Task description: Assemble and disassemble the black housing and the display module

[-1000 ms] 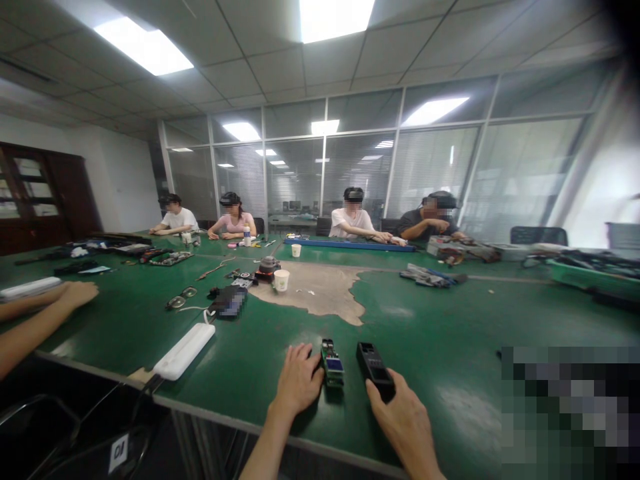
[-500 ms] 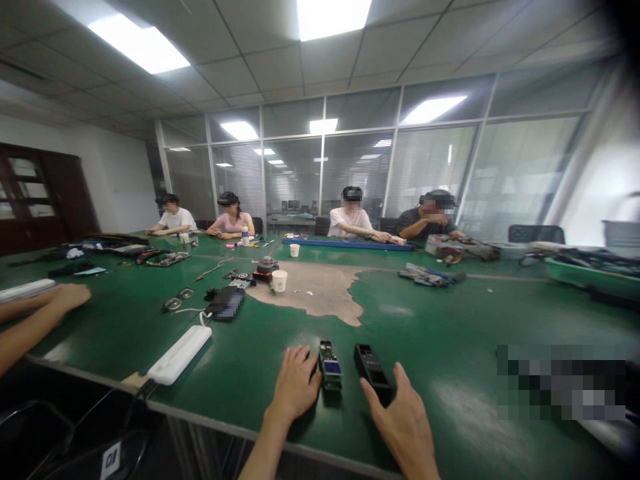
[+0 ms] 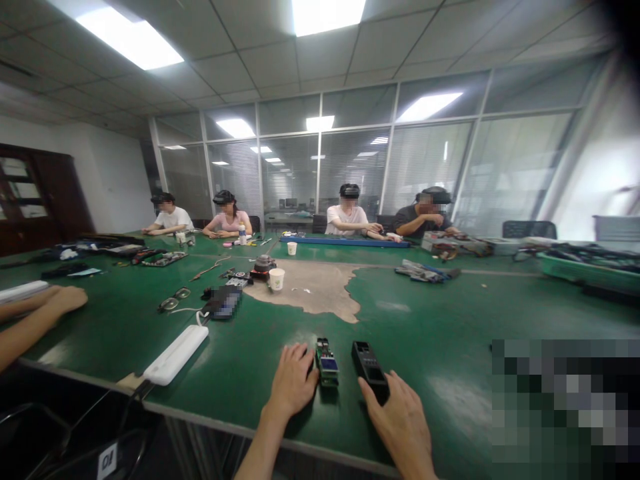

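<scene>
My left hand (image 3: 293, 379) rests on the table with its fingers stretched forward, close to the left edge of a small green circuit board (image 3: 327, 365) that carries a blue-and-white screen. Whether the fingertips touch the board, I cannot tell. To the right of it lies a narrow black plastic casing (image 3: 369, 365) with cut-out openings in its face. My right hand (image 3: 400, 413) has its thumb on the left side of the casing's near end and its fingers on the right side, closed around it.
A white power strip (image 3: 176, 355) lies to the left, with glasses (image 3: 175, 299) and a phone-like device behind. Paper cups (image 3: 277, 279) stand on the bare brown patch. Another person's arm (image 3: 45, 310) reaches in at far left. Several people sit opposite. A green basket (image 3: 590, 275) stands right.
The fingers of my right hand have drawn in around the near end of the black casing. My left hand stays beside the circuit board. The whole view has shifted slightly.
</scene>
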Action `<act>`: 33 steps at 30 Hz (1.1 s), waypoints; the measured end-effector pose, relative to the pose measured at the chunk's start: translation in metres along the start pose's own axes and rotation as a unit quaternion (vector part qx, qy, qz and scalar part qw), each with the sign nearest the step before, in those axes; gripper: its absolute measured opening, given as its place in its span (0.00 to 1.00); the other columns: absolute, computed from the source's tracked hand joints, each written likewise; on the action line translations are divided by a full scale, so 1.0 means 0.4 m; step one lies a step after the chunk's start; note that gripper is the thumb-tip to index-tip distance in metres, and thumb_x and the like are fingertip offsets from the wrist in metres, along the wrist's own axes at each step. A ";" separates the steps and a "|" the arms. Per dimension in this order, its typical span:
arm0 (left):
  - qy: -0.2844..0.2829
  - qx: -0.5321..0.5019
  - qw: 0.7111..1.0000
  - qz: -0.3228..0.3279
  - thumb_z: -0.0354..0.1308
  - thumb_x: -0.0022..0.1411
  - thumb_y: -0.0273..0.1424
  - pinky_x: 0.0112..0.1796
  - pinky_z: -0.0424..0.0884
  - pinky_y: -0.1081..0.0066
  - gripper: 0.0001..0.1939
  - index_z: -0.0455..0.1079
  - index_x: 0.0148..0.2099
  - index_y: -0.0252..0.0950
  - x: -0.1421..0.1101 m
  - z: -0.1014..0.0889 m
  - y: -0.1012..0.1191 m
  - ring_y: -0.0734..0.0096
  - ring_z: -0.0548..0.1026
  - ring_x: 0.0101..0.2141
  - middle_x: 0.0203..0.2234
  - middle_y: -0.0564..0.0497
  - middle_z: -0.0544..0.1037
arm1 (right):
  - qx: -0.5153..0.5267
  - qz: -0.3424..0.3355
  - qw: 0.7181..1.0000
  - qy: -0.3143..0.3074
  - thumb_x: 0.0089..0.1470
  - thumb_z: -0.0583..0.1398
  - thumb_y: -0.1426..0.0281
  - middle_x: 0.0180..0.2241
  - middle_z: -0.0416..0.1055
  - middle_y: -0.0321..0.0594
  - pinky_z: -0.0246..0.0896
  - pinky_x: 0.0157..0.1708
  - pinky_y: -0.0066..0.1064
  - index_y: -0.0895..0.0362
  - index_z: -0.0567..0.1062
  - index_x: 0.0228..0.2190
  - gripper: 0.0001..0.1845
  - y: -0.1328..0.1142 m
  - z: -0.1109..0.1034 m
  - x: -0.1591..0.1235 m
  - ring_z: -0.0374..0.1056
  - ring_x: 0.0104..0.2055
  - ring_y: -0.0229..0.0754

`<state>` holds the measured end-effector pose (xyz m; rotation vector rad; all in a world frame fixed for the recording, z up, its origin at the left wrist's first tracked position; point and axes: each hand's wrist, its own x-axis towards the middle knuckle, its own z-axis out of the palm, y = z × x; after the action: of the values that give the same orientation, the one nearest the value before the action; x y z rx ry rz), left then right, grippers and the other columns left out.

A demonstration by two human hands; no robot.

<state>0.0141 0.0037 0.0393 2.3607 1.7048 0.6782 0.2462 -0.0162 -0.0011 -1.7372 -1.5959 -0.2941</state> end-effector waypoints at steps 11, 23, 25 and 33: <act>0.020 0.011 1.000 0.012 0.43 0.69 0.40 0.63 0.46 0.54 0.21 0.64 0.60 0.44 -0.001 0.018 -0.011 0.60 0.58 0.62 0.61 0.49 0.65 | 0.185 0.099 0.977 -0.031 0.53 0.55 0.45 0.41 0.74 0.48 0.60 0.46 0.39 0.58 0.74 0.42 0.30 -0.092 -0.070 0.042 0.68 0.44 0.51; 0.022 0.017 0.999 0.018 0.47 0.68 0.37 0.63 0.47 0.51 0.19 0.65 0.59 0.45 0.003 0.030 -0.019 0.58 0.58 0.62 0.61 0.48 0.64 | 0.223 0.084 0.968 -0.080 0.55 0.55 0.48 0.39 0.74 0.44 0.59 0.45 0.36 0.56 0.74 0.39 0.25 -0.227 -0.056 0.050 0.69 0.43 0.48; 0.023 0.014 0.999 0.020 0.48 0.68 0.37 0.63 0.47 0.50 0.19 0.65 0.59 0.44 0.003 0.030 -0.020 0.58 0.59 0.62 0.61 0.47 0.65 | 0.188 0.074 0.977 -0.068 0.55 0.55 0.49 0.39 0.74 0.45 0.59 0.45 0.36 0.57 0.74 0.40 0.25 -0.229 -0.048 0.044 0.68 0.43 0.49; 0.028 0.005 0.999 0.024 0.46 0.69 0.38 0.63 0.48 0.50 0.19 0.65 0.59 0.43 -0.002 0.022 -0.016 0.58 0.59 0.62 0.61 0.47 0.65 | 0.081 0.053 0.994 -0.048 0.56 0.55 0.51 0.36 0.74 0.46 0.57 0.42 0.35 0.57 0.73 0.38 0.22 -0.263 -0.041 0.045 0.67 0.41 0.49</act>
<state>0.0124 0.0063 0.0290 2.4192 1.6821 0.7531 0.1567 -0.0189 0.0595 -1.7253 -1.5428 -0.0299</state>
